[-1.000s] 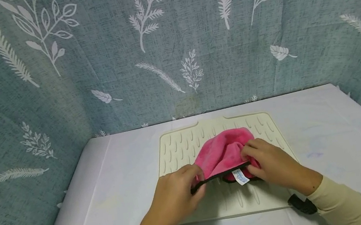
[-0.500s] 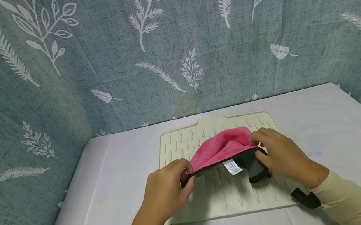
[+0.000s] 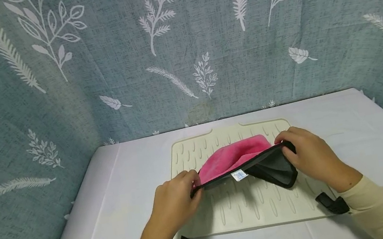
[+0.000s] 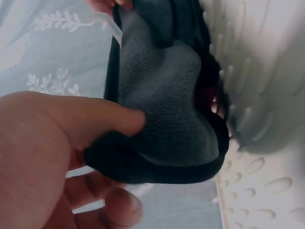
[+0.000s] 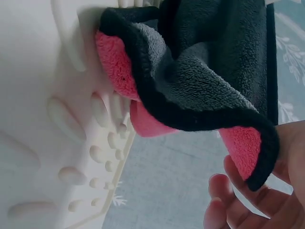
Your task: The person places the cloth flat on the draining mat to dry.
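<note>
A cloth (image 3: 232, 155), pink on one side and grey on the other with a black edging, hangs stretched between my two hands over a cream ridged mat (image 3: 243, 211). My left hand (image 3: 175, 197) pinches its left corner; in the left wrist view the thumb presses on the grey side (image 4: 162, 100). The right corner is pinched by my right hand (image 3: 310, 157), held higher. A white tag (image 3: 239, 175) sticks out from the near edge. Below the right hand a grey flap droops, and in the right wrist view the black edging (image 5: 186, 119) curves in waves.
The mat lies on a white-covered table (image 3: 129, 175). Behind and at the sides hangs a blue-green curtain (image 3: 128, 54) with white leaf prints. Black wrist-worn pieces (image 3: 332, 203) show at both wrists.
My hands have moved apart, the right one going right and up, the left one slightly left. The cloth's near edge has been drawn out straight, and its grey side has come into view.
</note>
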Available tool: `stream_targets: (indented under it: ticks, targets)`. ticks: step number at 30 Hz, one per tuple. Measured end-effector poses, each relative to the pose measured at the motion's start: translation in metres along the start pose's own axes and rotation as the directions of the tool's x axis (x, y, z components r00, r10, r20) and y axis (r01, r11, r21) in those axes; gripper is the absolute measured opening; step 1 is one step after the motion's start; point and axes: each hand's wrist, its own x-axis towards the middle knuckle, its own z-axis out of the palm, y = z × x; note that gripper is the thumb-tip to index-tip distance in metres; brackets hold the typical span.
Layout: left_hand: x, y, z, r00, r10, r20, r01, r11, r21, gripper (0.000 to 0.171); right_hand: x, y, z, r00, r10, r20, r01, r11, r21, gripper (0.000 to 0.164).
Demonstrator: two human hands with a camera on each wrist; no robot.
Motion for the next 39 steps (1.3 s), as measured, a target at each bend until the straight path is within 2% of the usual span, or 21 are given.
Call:
stream_targets:
  ticks: [7,12,16,22,26,29,33,35,39]
  targets:
    - [-0.002,-0.001,0.009,0.992,0.005,0.122,-0.006,1.0,0.006,0.024,0.001,0.001,-0.002,1.0,0.001,-0.013,-0.001,1.0,-0.006,0.018]
    - [-0.005,-0.002,0.013,0.972,0.007,0.234,-0.004,1.0,-0.014,0.023,0.002,0.002,-0.004,0.998,-0.013,-0.059,0.014,1.0,0.005,0.019]
    - [-0.005,-0.004,0.014,0.956,0.018,0.292,-0.003,0.999,-0.049,0.023,0.002,0.003,-0.005,0.998,-0.013,-0.062,0.013,1.0,0.012,0.018]
    - [-0.005,-0.007,0.012,0.938,0.058,0.341,-0.022,0.994,-0.109,0.02,0.003,0.004,-0.007,1.0,0.022,0.018,-0.023,1.0,0.021,0.016]
    - [-0.006,-0.008,0.012,0.927,0.078,0.368,-0.031,0.991,-0.133,0.018,0.003,0.004,-0.011,0.992,0.017,0.124,-0.02,1.0,0.022,0.02]
    - [-0.006,-0.009,0.014,0.919,0.088,0.385,-0.038,0.99,-0.137,0.015,0.002,0.006,-0.013,0.965,-0.044,0.258,0.031,0.998,0.057,0.027]
    - [-0.007,-0.009,0.017,0.909,0.102,0.403,-0.046,0.988,-0.147,0.015,-0.004,0.011,-0.014,0.898,-0.132,0.42,0.068,0.984,0.163,0.035]
    - [-0.007,-0.01,0.017,0.906,0.11,0.408,-0.048,0.986,-0.157,0.016,-0.008,0.013,-0.014,0.874,-0.153,0.462,0.07,0.979,0.193,0.036]
    - [-0.008,-0.013,0.014,0.907,0.114,0.405,-0.051,0.985,-0.165,0.016,-0.012,0.012,-0.015,0.85,-0.169,0.5,0.083,0.978,0.19,0.035]
